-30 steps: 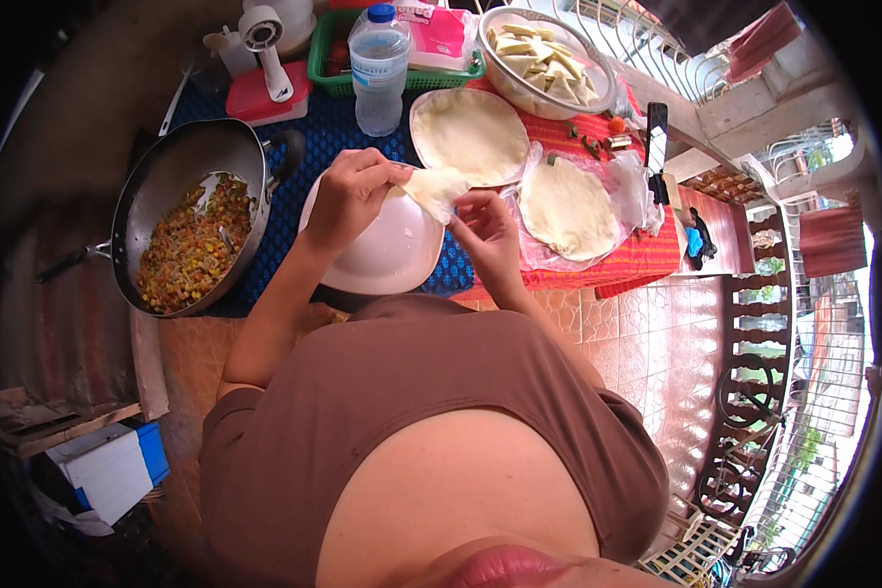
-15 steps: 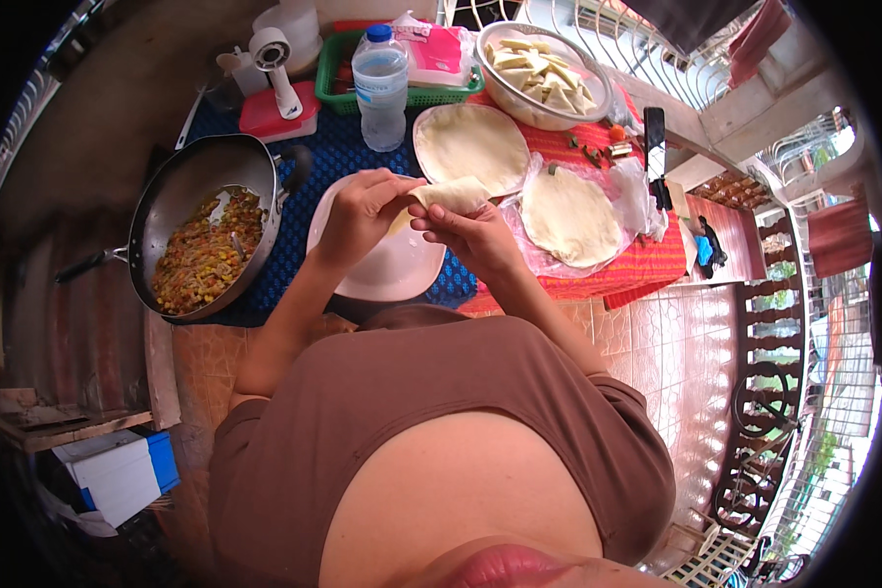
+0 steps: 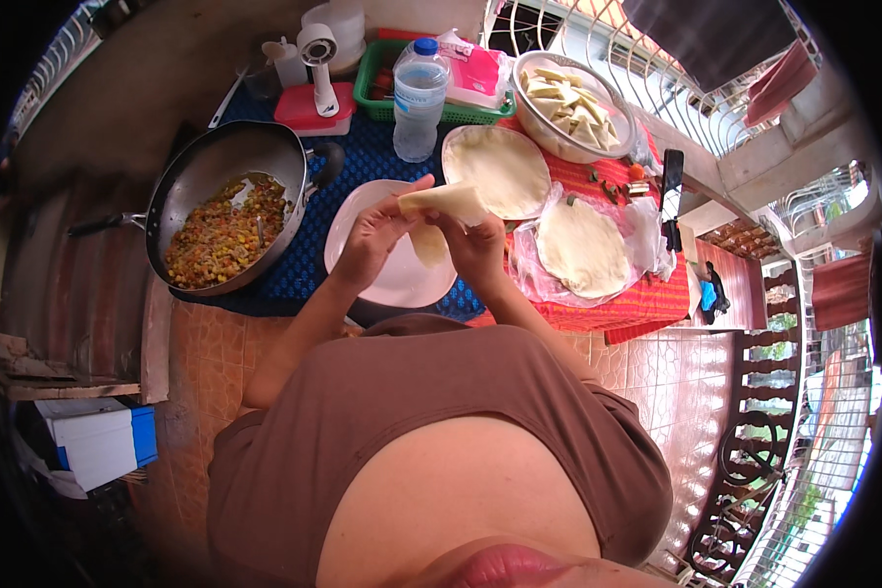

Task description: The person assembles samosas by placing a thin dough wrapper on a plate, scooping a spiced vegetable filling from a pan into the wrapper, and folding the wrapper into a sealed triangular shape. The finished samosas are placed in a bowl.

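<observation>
Between my two hands a pale, thin dough wrapper [image 3: 446, 202] is held up, folded over, with a loose flap hanging below it. My left hand [image 3: 370, 238] pinches its left end, fingers closed and thumb up. The other side is gripped by my right hand [image 3: 477, 251], its fingers partly hidden behind the dough. Both hands are above a white plate [image 3: 410, 286]. Beyond them, round pale wrappers [image 3: 497, 171] lie in a stack, and more flat wrappers [image 3: 585, 250] rest on clear plastic to the right.
At left stands a wok [image 3: 216, 157] with diced vegetable filling [image 3: 220, 235] and a spoon. A clear bowl [image 3: 608, 147] of folded triangular pastries is at the far right. A water bottle [image 3: 419, 108], green basket [image 3: 372, 83], white handheld fan [image 3: 321, 73] and knife [image 3: 671, 186] stand around.
The wrapper has been turned in my hands, and a flap now hangs down toward the plate. My right hand has rotated so its fingers are behind the dough. The whole view has shifted slightly.
</observation>
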The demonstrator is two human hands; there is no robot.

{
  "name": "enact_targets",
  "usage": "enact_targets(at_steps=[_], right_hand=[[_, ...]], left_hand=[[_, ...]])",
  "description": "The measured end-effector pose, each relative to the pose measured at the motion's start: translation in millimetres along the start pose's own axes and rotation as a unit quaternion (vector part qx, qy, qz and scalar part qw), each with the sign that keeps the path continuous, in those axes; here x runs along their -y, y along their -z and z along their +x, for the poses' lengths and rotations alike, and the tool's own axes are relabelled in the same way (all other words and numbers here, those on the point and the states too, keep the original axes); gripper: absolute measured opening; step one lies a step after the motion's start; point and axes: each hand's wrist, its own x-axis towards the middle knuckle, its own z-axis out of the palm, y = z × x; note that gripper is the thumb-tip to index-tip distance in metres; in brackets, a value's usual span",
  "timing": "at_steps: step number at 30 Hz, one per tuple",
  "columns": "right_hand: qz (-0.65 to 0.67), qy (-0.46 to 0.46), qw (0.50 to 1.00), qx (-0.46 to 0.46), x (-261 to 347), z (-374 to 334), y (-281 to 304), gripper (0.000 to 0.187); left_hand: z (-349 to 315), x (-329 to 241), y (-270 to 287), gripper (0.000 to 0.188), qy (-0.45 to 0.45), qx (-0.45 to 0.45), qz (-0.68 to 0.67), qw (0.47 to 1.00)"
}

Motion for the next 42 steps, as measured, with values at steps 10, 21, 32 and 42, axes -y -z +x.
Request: enact_targets(at_steps=[10,21,32,42], right_hand=[[0.123,-0.033,0.979,0.161,24.0,18.6,-9.7,0.024],[0.160,-0.049,0.965,0.201,38.4,47.9,-77.3,0.018],[-0.080,0.284,0.948,0.122,42.5,78.8,-188.7,0.020],[-0.193,0.404,0.882,0.147,47.3,98.2,-245.3,0.027]], left_hand=[[-6.7,-23.6,11.5,0.031,-0.083,-0.020,0.070,0.994],[-43.2,-69.2,40.3,0.038,-0.097,-0.102,-0.043,0.989],[-63.0,-144.6,96.2,0.052,-0.095,-0.110,-0.139,0.980],[-79.1,-180.9,142.3,0.050,-0.121,-0.101,-0.270,0.950]])
